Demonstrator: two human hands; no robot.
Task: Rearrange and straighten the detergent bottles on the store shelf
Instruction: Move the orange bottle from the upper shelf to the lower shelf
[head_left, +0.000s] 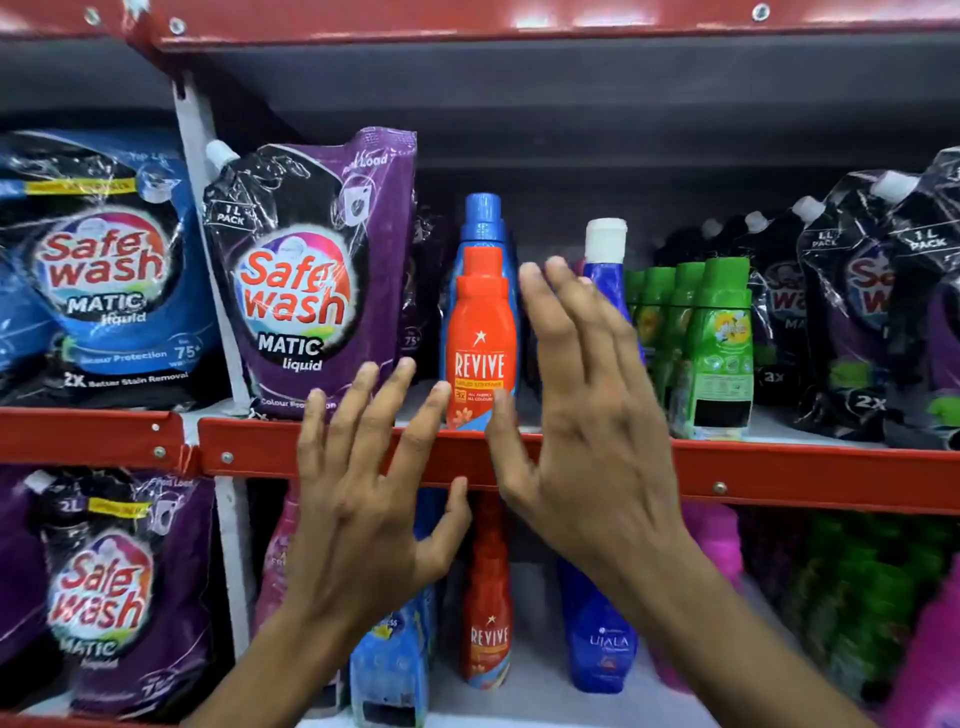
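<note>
Across the whole view runs a red metal shelf stocked with laundry goods, its front rail cutting between two stocked tiers. On the upper tier, largest of all, a blue Safewash pouch fills the far left bay and a purple Safewash pouch stands upright just right of the white upright post; more dark pouches crowd the right end. Next in size, both bare hands are raised before the rail with fingers spread and nothing grasped: the left hand lies flat over the rail, the right hand is held edge-on, its thumb near the base of the orange Revive bottle. That bottle stands upright at the shelf's front edge, directly ahead of a taller blue-capped bottle. A blue bottle with a white cap rises behind the right hand's fingers, and a row of green bottles stands beside it. Below, a second Revive bottle and a blue Ujala bottle stand on the lower tier.
</note>
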